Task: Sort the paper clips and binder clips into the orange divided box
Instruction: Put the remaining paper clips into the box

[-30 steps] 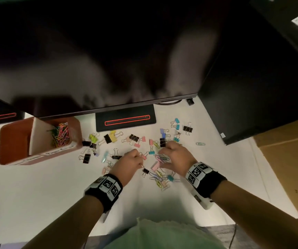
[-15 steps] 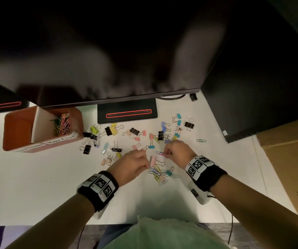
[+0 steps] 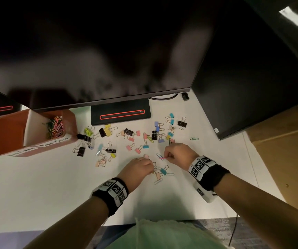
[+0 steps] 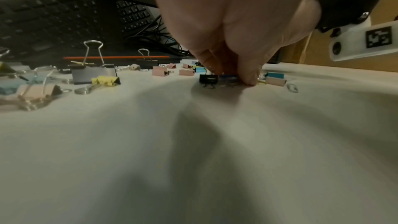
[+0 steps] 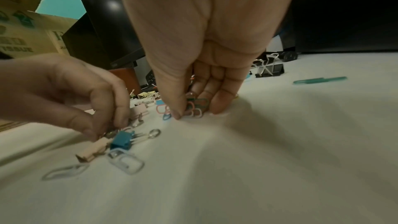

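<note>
1. The right hand (image 3: 177, 154) is down on the white desk (image 3: 36, 186), its fingers curled around a small bunch of paper clips (image 5: 193, 108) — pink, teal and green ones show between thumb and fingers in the right wrist view, and a pink clip tip (image 3: 162, 158) sticks out to the left of the hand in the head view.
2. The left hand (image 3: 138, 168) sits just left of and nearer than the right one, thumb and fingertips pinched together over a little heap of clips; which clip it holds cannot be told.
3. Just beside the left hand's fingertips lie a teal binder clip (image 5: 121, 140), a beige binder clip (image 5: 92, 151) and two pale paper clips (image 5: 127, 161).
4. More binder clips (image 3: 126, 133) — black, yellow, pink, blue — are scattered across the desk beyond both hands, towards the monitor stand (image 3: 120, 112).
5. A lone green paper clip (image 3: 194, 138) lies to the right, apart from the rest.
6. The orange divided box (image 3: 9, 133) stands at the far left, well apart from the hands; its right compartment holds a pile of coloured paper clips (image 3: 54, 126), and nothing shows in the visible part of its left one.
</note>
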The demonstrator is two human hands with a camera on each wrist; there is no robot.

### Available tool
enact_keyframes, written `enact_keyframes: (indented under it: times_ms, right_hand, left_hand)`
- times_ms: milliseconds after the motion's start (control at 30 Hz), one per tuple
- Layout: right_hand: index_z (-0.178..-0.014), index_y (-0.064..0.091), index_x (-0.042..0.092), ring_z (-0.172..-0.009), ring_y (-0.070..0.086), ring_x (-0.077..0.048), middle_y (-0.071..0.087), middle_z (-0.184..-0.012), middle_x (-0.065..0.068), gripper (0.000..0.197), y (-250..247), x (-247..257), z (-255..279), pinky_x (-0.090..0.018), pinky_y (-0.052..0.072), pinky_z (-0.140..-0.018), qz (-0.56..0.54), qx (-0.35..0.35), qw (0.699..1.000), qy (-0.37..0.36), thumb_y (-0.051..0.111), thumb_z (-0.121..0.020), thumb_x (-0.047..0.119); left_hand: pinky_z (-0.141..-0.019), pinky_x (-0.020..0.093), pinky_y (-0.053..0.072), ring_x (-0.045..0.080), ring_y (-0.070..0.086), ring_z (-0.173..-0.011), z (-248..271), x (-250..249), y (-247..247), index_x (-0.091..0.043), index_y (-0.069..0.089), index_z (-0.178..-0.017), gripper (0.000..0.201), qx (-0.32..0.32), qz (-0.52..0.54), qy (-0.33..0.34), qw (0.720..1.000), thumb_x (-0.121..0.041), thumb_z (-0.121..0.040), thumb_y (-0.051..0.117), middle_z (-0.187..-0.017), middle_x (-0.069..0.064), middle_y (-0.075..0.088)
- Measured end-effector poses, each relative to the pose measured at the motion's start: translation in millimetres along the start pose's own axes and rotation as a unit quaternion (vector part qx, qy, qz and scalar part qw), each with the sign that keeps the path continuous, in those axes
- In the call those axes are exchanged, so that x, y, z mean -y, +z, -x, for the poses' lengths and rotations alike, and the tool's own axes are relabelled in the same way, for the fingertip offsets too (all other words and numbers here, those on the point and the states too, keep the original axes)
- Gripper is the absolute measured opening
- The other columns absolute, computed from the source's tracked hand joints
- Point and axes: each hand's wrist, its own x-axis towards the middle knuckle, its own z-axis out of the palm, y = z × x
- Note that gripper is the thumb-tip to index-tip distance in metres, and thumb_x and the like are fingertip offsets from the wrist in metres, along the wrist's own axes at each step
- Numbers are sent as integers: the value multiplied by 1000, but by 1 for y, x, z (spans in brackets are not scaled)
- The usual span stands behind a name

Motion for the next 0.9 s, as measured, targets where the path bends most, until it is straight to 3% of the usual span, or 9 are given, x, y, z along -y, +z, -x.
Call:
enact_keyframes:
  times_ms: [133, 233, 300, 500, 600, 700, 800, 900]
  right_hand:
    - [-87, 68, 13, -81, 59, -16, 63, -88, -2, 10, -17, -21, 7, -26, 49, -76, -41, -48, 998, 21, 67, -85, 22]
    - [-87, 69, 6, -76, 52, -14, 59, -85, -3, 13, -36, -38, 11, -29, 49, -76, -41, -105, 993, 43, 69, -82, 19]
    - [-86, 69, 4, -76, 52, -15, 60, -91, -8, 12, -45, -49, 11, -24, 46, -75, -26, -124, 990, 65, 70, -81, 15]
    - [-88, 68, 2, -85, 60, -24, 60, -103, -12, 14, -43, -69, 10, -20, 42, -75, -1, -104, 985, 136, 70, -80, 14]
    - [-88, 68, 3, -81, 59, -22, 65, -98, -13, 11, -43, -69, 9, -25, 45, -75, -26, -114, 981, 153, 68, -82, 12]
    - [-89, 67, 8, -84, 60, -20, 68, -95, -6, 10, -43, -64, 7, -23, 44, -72, -29, -101, 980, 166, 66, -84, 17]
    - [-90, 65, 10, -87, 60, -20, 67, -96, -5, 8, -39, -52, 7, -27, 49, -76, -29, -71, 984, 161, 65, -85, 16]
    - [-93, 65, 13, -88, 63, -20, 69, -97, -4, 9, -31, -39, 5, -27, 50, -76, -4, -37, 991, 130, 64, -85, 16]
  left_hand:
    - [-59, 26, 54, 16, 61, -67, -4, 4, -5, -19, 59, -86, 32, 11, -27, -45, 999, -7, -63, 79, -78, -2, 63]
    - [-53, 25, 53, 15, 58, -59, -6, 7, -8, -18, 63, -77, 30, 33, -49, -46, 997, -5, -58, 82, -72, -2, 61]
    - [-51, 24, 51, 15, 57, -56, -8, 7, -11, -18, 64, -73, 27, 34, -55, -47, 997, -6, -57, 83, -68, -3, 60]
    - [-54, 24, 47, 14, 55, -57, -8, 5, -12, -21, 62, -72, 25, 39, -84, -48, 995, -8, -60, 80, -67, -5, 58]
    - [-51, 22, 48, 13, 54, -57, -8, 2, -12, -20, 62, -73, 26, 51, -84, -48, 994, -4, -58, 77, -68, -4, 57]
    - [-51, 23, 49, 13, 54, -58, -7, 3, -12, -18, 62, -73, 26, 46, -57, -48, 996, -1, -59, 76, -68, -2, 58]
    - [-61, 29, 54, 18, 58, -67, -3, 2, -14, -14, 63, -79, 17, 32, -5, -52, 998, -1, -72, 70, -77, 2, 61]
    - [-80, 29, 51, 16, 58, -85, 1, -4, -28, -12, 65, -91, 8, -5, 72, -92, 993, -9, -87, 59, -93, 2, 62]
